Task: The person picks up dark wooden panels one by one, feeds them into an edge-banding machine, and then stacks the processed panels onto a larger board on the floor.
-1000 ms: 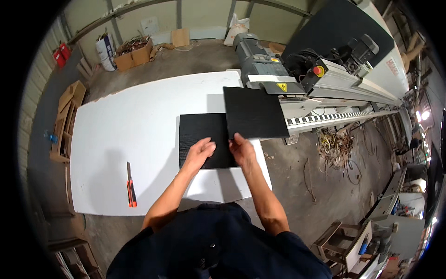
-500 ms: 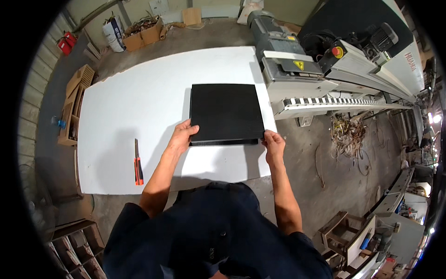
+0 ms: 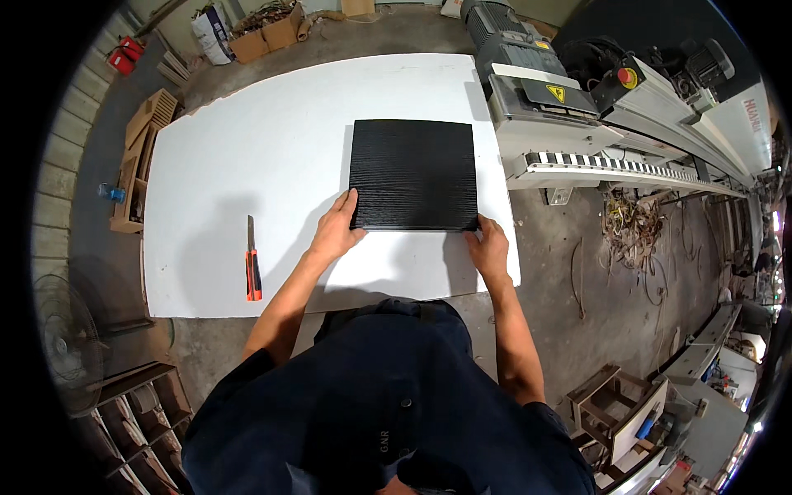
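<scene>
A black rectangular board [image 3: 414, 175] with a ribbed wood-grain face lies on the white tabletop [image 3: 247, 140]. My left hand [image 3: 336, 228] grips its near left corner, fingers along the side edge and thumb by the front edge. At the near right corner, my right hand [image 3: 490, 249] holds the board with bent fingers; some fingertips are hidden at the edge. Left of my left forearm, a red and black utility knife [image 3: 253, 274] rests on the tabletop with its blade out, touched by neither hand.
A large grey machine [image 3: 544, 103] with a ridged conveyor track [image 3: 627, 167] stands close on the right. Tangled strips [image 3: 631, 227] litter the floor below it. Wooden boxes [image 3: 140, 165] flank the table's left side. A fan [image 3: 66, 342] and a compartmented shelf [image 3: 136, 421] are at lower left.
The board has settled flat, where earlier its top stood above a second dark edge beneath. Both hands have shifted at the near corners, and the left thumb has come off the top face.
</scene>
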